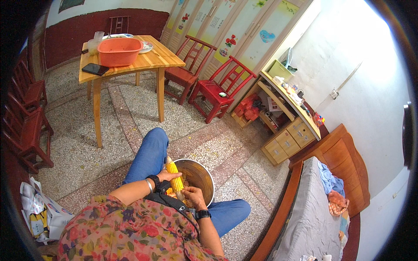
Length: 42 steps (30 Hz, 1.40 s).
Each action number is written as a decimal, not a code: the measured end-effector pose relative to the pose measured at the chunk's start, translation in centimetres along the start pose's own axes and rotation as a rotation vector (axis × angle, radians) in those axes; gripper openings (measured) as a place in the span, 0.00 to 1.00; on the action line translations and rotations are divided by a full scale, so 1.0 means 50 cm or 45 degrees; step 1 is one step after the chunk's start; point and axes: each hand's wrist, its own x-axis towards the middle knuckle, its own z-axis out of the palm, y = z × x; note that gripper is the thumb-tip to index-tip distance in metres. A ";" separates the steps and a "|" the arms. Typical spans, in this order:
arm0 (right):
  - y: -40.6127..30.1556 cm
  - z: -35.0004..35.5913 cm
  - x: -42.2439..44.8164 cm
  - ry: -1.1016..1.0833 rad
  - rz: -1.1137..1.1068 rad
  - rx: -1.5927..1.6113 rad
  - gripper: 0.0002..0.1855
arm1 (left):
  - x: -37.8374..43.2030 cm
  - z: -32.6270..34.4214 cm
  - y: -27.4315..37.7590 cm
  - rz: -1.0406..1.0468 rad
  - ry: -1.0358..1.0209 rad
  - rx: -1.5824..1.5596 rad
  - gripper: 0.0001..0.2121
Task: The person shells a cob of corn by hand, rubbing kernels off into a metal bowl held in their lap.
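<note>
An ear of yellow corn [174, 176] is tilted over a round metal pot [204, 173] between my knees. My left hand [167, 175] grips the ear from the side, around its middle. At its lower end, the fingers and thumb of my right hand [195, 196] pinch the cob, where a paler stretch looks bare of kernels. More yellow and orange corn pieces [170, 193] lie low in the pot, partly hidden by my hands and a black strap. The pot's inner wall is ridged and stained brownish.
A wooden table [163, 58] ahead carries an orange plastic basin [120, 52], a smartphone [95, 69], plates and plastic cups. Red wooden chairs [218, 94] stand beside it. A desk [287, 140] and bed [294, 208] are at right, a plastic bag [54, 208] at left.
</note>
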 end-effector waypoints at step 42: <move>0.016 -0.008 0.017 0.407 -0.005 0.370 0.12 | 0.060 -0.015 -0.045 0.129 -0.017 0.034 0.25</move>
